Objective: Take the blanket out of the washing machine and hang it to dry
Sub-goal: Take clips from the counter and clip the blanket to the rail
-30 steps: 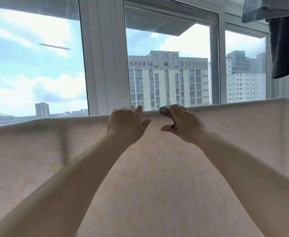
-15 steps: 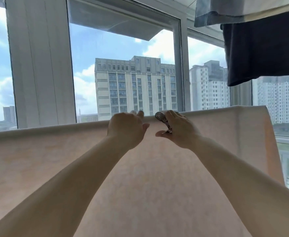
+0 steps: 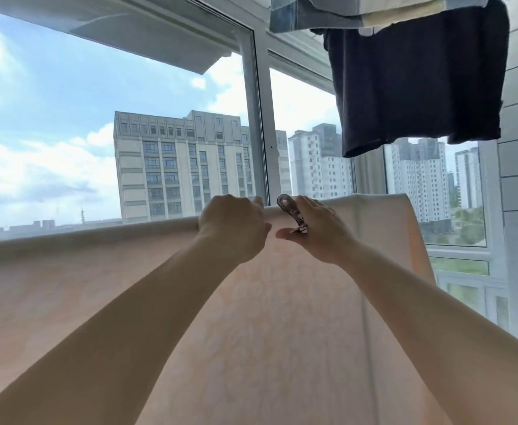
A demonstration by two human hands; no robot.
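Here, blanket (image 3: 251, 317) under both hands (image 3: 270, 228)

blanket (image 3: 267, 317) runs off the left and bottom edges | whatever it hangs over is hidden | left hand (image 3: 233, 227) fingertips hidden behind blanket's top fold

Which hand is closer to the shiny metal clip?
Right. The right hand holds the metal clip at the blanket's top edge; the left hand grips the edge just beside it.

Both arms outstretched, fingers (image 3: 314, 207) curled.
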